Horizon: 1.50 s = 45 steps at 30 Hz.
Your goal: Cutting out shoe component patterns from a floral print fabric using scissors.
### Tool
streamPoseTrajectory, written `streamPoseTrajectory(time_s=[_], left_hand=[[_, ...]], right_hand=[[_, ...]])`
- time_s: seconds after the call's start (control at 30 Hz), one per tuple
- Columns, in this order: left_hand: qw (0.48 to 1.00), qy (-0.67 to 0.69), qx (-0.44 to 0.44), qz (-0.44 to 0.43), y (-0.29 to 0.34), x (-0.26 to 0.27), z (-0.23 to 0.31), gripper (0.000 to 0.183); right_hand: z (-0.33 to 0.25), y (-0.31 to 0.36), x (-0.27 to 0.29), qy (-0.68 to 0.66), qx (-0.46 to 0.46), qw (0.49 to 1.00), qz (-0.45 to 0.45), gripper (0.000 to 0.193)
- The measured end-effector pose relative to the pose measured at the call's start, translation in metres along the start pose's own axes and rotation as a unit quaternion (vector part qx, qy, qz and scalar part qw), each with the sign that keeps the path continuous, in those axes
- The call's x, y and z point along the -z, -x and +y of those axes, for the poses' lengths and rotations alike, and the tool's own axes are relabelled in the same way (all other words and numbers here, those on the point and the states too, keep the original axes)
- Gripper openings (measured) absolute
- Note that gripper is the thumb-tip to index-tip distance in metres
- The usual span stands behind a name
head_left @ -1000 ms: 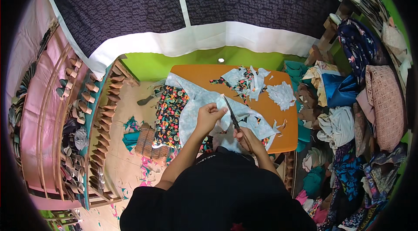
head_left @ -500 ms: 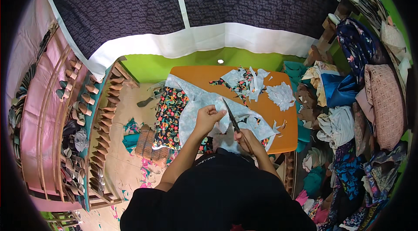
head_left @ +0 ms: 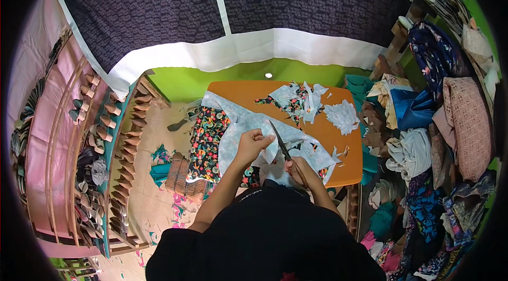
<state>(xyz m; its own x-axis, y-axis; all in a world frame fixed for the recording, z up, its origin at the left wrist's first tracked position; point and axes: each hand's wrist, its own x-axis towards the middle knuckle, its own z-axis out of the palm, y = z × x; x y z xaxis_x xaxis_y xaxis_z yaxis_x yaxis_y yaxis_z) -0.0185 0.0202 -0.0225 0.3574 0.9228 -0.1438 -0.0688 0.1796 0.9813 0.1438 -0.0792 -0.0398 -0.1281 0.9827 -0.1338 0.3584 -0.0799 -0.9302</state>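
In my right hand (head_left: pixel 305 170) is a pair of large dark scissors (head_left: pixel 281 145); my fingers wrap the handles and the blades point up and left, away from me. My left hand (head_left: pixel 252 147) pinches a small pale piece of fabric (head_left: pixel 271 150), close beside the blades. Whether the blades touch that piece I cannot tell. Under both hands spreads a larger cloth (head_left: pixel 243 118), pale side up, over the orange table (head_left: pixel 338 167). At its left, black floral fabric (head_left: pixel 206 138) shows its printed face and hangs past the table edge.
Fabric offcuts (head_left: pixel 299 102) and a pale jagged scrap pile (head_left: pixel 342 117) lie at the table's far right. Folded cloths (head_left: pixel 407 151) crowd the right side. Shoe lasts (head_left: pixel 127 159) line a rack at left. Scraps (head_left: pixel 182 209) litter the floor. A dark patterned curtain (head_left: pixel 301 0) hangs ahead.
Almost nothing differs. The scissors' blades look slightly shifted, while both hands stay in nearly the same place.
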Motion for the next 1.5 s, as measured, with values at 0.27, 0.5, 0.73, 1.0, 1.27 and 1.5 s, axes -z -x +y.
streamPoseTrajectory(time_s=[0.27,0.5,0.73,1.0,1.27,1.5], left_hand=[[0.997,0.065,0.003,0.03,0.003,-0.004,0.007,0.017],[0.999,0.017,-0.025,0.026,0.002,-0.004,0.007,0.014],[0.998,0.015,-0.039,0.044,0.005,-0.012,0.002,0.016],[0.999,0.018,-0.021,0.036,0.007,-0.016,0.006,0.013],[0.999,-0.005,-0.03,0.036,0.006,-0.014,0.004,0.014],[0.999,0.016,-0.019,0.033,0.007,-0.017,0.005,0.015]], right_hand=[[-0.008,0.001,-0.003,0.004,0.008,1.0,0.022,0.073],[-0.013,0.002,-0.002,-0.001,0.002,1.0,-0.002,0.078],[-0.017,0.003,-0.005,-0.045,-0.008,0.999,0.002,0.083],[0.001,0.001,-0.01,-0.088,0.006,0.996,0.017,0.075],[0.009,-0.003,-0.013,-0.041,0.034,0.998,0.032,0.037],[0.0,-0.001,-0.011,0.006,0.049,0.997,0.051,0.016]])
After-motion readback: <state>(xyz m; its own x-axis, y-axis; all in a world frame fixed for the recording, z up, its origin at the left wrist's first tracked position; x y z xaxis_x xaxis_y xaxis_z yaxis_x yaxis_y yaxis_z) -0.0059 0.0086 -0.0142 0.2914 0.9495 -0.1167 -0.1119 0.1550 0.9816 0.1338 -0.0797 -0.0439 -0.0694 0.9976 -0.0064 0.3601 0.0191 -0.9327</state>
